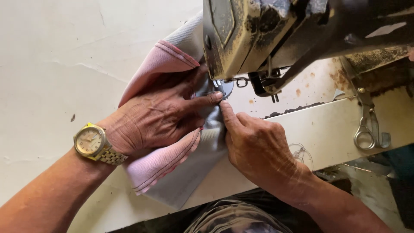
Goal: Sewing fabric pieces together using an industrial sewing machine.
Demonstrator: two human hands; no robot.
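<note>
The folded pink and grey woven cloth (pixel 172 159) lies on the white worktop (pixel 51 64), its seam edge running under the worn metal sewing machine head (pixel 241 34), pinned by left hand (pixel 159 114) flat, fingers spread, while right hand (pixel 254 146) fingers pinch it just before the needle.

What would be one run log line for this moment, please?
left hand: flat on cloth | right hand: pinching cloth edge at presser foot | scissors: idle, right | machine: above cloth
</note>
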